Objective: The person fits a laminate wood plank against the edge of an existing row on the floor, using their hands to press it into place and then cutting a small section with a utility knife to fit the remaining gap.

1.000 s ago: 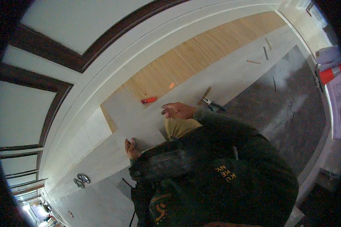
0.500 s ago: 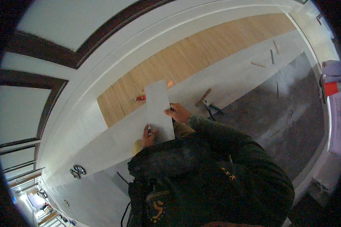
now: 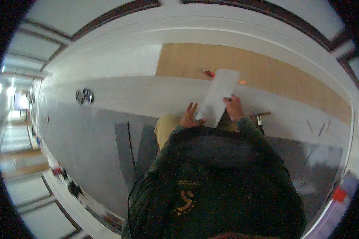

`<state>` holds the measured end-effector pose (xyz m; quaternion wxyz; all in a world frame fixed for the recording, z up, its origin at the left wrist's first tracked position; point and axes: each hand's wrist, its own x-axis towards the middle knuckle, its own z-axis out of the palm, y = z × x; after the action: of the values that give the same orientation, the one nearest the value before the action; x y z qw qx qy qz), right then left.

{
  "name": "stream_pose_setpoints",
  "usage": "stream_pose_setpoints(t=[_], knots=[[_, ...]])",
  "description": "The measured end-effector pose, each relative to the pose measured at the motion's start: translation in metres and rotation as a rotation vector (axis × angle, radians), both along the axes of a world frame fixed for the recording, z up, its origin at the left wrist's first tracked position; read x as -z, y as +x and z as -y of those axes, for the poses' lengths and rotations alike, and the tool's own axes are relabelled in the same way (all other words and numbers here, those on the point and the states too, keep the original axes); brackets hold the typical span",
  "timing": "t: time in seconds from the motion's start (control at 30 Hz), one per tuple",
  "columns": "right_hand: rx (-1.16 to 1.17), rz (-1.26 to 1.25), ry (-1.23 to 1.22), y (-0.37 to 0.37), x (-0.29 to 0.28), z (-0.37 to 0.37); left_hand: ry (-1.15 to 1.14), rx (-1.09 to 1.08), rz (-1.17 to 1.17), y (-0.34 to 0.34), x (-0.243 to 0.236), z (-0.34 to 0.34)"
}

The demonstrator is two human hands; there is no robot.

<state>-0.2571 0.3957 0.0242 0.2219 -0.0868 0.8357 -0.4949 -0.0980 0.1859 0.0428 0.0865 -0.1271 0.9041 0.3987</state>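
A short, pale grey floor plank (image 3: 220, 93) lies slantwise in front of me, its far end over the wood-coloured flooring. My right hand (image 3: 234, 107) grips its right edge, fingers bent over the top. At the lower left edge is my left hand (image 3: 190, 116), fingers spread and thumb resting against the board. A small red-handled tool (image 3: 209, 73) lies just left of the plank's far end. Close to its right side sits a little orange piece (image 3: 242, 82). Beyond my right wrist, a hammer-like tool (image 3: 260, 119) is partly hidden by my sleeve.
Wood-look flooring (image 3: 279, 65) runs along the white wall base, with a pale strip (image 3: 127, 89) in front. Dark round objects (image 3: 85, 96) lie at left. Grey sheeting (image 3: 87, 139) covers the near floor, and thin offcuts (image 3: 321, 127) lie at right.
My view has swung left, so the floor and plank appear farther right. The left hand's fingers, curled before, are now spread. My right hand stays on the plank's edge.
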Motion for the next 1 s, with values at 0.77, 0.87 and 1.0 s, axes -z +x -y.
stream_pose_setpoints(t=[0.77, 0.87, 1.0], knots=[[-0.134, 0.091, 0.123, 0.025, 0.108, 0.151, 0.875, -2.525, -0.177, 0.424, 0.245, 0.1], [-0.343, -0.461, 0.568, -0.085, 0.16, 0.108, 1.063, -2.531, -0.292, 0.358, 0.253, 0.111], [-0.473, -0.28, 0.854, -0.081, 0.196, 0.097, 1.091, -2.629, -0.37, 0.387, 0.251, 0.098]])
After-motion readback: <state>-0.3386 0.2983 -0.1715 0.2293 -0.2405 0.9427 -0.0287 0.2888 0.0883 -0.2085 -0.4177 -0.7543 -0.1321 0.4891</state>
